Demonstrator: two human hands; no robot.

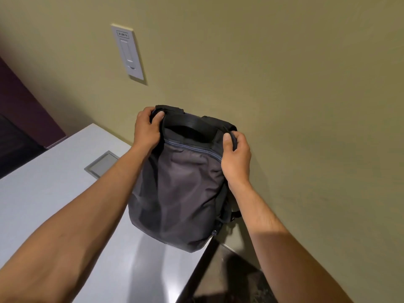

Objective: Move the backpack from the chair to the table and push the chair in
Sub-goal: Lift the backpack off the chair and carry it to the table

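A dark grey backpack (179,193) stands upright on the white table (43,193), close to the table's right edge and leaning against the olive wall. My left hand (147,130) grips the backpack's top left corner. My right hand (237,158) grips its top right corner, thumb over the rim. A black carry handle runs between the two hands. The chair is out of view.
A grey metal cable hatch (101,164) is set into the table left of the backpack. A white wall switch plate (127,52) sits on the wall above. Dark floor (229,278) shows past the table's right edge. A dark purple panel (24,106) stands at far left.
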